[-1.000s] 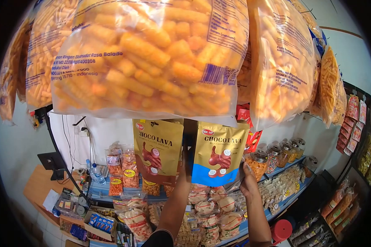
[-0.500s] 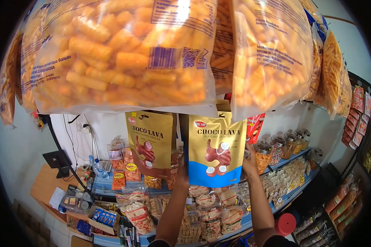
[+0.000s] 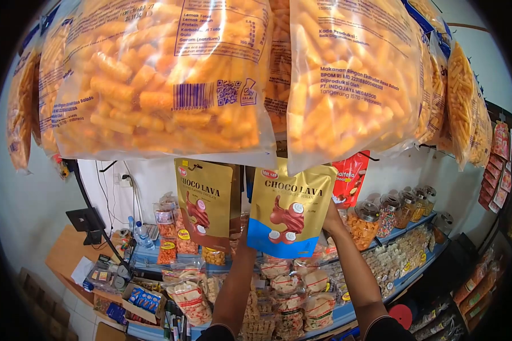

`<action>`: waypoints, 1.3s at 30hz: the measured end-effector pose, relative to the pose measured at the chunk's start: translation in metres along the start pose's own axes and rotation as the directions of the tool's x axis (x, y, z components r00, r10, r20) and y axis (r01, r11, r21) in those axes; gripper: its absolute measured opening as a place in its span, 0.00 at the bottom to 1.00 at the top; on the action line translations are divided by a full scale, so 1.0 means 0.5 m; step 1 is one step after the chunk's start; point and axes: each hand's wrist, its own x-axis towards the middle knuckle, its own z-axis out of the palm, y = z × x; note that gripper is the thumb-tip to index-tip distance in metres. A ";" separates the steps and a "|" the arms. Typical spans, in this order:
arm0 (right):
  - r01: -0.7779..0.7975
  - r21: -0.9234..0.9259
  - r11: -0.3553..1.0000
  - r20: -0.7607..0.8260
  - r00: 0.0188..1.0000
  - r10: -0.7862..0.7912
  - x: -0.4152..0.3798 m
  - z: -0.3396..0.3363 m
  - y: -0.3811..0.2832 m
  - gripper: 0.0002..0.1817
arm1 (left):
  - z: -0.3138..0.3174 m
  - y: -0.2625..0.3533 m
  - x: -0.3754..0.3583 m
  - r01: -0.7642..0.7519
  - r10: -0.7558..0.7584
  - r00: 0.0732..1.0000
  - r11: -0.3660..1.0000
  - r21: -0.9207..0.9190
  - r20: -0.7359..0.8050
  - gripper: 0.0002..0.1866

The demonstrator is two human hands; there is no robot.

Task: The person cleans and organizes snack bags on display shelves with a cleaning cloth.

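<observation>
A gold and blue Choco Lava pouch (image 3: pixel 290 210) hangs in front of me, slightly tilted, its top edge just under the big snack bags. My right hand (image 3: pixel 332 219) is at the pouch's right edge, gripping it from the side and behind, with most fingers hidden. My left forearm (image 3: pixel 233 287) reaches up to the pouch's lower left, and the hand itself is hidden behind it. Close by on the left hangs a gold and brown Choco Lava pouch (image 3: pixel 203 204). A red pouch (image 3: pixel 350 179) hangs behind on the right.
Large clear bags of orange snack sticks (image 3: pixel 165 113) hang low overhead, close to my view. Lidded jars (image 3: pixel 363 227) and bagged snacks (image 3: pixel 190 298) fill the blue shelves below. A monitor (image 3: pixel 85 220) stands over a wooden desk on the left.
The blue and gold pouch has shifted slightly left and tilted, and my right hand has moved left with it. The overhead bags have swung or shifted left in view.
</observation>
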 end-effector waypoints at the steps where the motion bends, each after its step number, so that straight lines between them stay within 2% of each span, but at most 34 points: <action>1: -0.038 0.110 0.993 -0.032 0.999 0.042 0.015 0.000 0.026 0.23 | -0.005 -0.002 -0.002 0.001 -0.001 1.000 1.000 0.001 -0.006 0.29; 2: -0.072 0.219 0.973 -0.059 0.994 0.087 0.038 0.003 0.073 0.19 | -0.009 -0.003 -0.004 0.003 -0.003 1.000 1.000 -0.002 -0.010 0.29; 4: -0.112 0.305 0.946 -0.100 0.984 0.149 0.056 0.008 0.085 0.14 | -0.009 -0.001 -0.006 0.004 -0.004 1.000 1.000 0.001 -0.016 0.29; 5: -0.123 0.282 0.951 -0.120 0.979 0.162 0.063 0.009 0.091 0.12 | -0.009 0.001 -0.001 0.001 -0.001 1.000 1.000 0.006 -0.016 0.29; 9: -0.034 0.346 0.938 -0.107 0.991 0.075 0.120 0.009 0.233 0.12 | 0.002 0.012 0.012 -0.019 0.020 1.000 1.000 0.017 -0.014 0.29; 14: -0.116 0.374 0.920 -0.147 0.972 0.182 0.055 0.024 0.091 0.11 | 0.000 0.004 -0.017 -0.091 0.090 0.995 0.996 -0.024 -0.030 0.29; 18: -0.092 0.281 0.955 -0.139 0.981 0.135 0.037 0.008 0.161 0.14 | -0.024 -0.045 -0.084 -0.173 0.162 0.984 0.971 -0.165 -0.076 0.29; 21: -0.050 0.277 0.960 -0.206 0.972 0.110 0.005 0.005 0.130 0.16 | -0.023 -0.063 -0.125 -0.190 0.179 0.982 0.929 -0.317 -0.063 0.30; 22: -0.029 0.238 0.971 -0.239 0.967 0.087 -0.012 0.002 0.105 0.17 | -0.012 -0.059 -0.141 -0.180 0.170 0.984 0.944 -0.277 -0.059 0.29; 24: 0.048 0.006 0.999 -0.299 0.953 -0.044 -0.046 -0.023 0.025 0.17 | 0.021 -0.044 -0.168 -0.170 0.164 0.985 0.965 -0.198 -0.046 0.29; 25: 0.076 0.015 0.997 -0.291 0.954 -0.068 -0.061 -0.040 0.013 0.20 | 0.036 -0.036 -0.171 -0.176 0.168 0.984 0.969 -0.172 -0.062 0.28; 28: 0.131 0.167 0.977 -0.181 0.978 -0.101 -0.101 -0.058 -0.034 0.23 | 0.052 -0.028 -0.175 -0.177 0.169 0.982 0.980 -0.092 -0.090 0.27; 29: 0.119 0.144 0.982 -0.149 0.984 -0.097 -0.101 -0.053 -0.035 0.26 | 0.040 -0.031 -0.174 -0.176 0.171 0.982 0.982 -0.070 -0.078 0.26; 32: 0.117 -0.108 0.987 -0.042 0.992 -0.122 -0.082 -0.058 -0.013 0.27 | 0.020 -0.040 -0.171 -0.147 0.144 0.987 0.989 -0.033 -0.064 0.25; 33: 0.075 -0.088 0.993 -0.049 0.996 -0.080 -0.078 -0.051 -0.007 0.28 | 0.027 -0.037 -0.167 -0.140 0.138 0.988 0.990 -0.013 -0.073 0.24; 36: -0.030 -0.044 0.999 0.090 0.995 0.034 -0.066 -0.043 -0.018 0.25 | 0.064 -0.020 -0.151 -0.127 0.136 0.983 0.989 0.073 -0.126 0.23; 39: -0.042 0.104 0.994 0.084 0.996 0.033 -0.047 -0.024 -0.010 0.23 | 0.057 -0.020 -0.126 -0.141 0.171 0.960 0.979 0.146 -0.221 0.21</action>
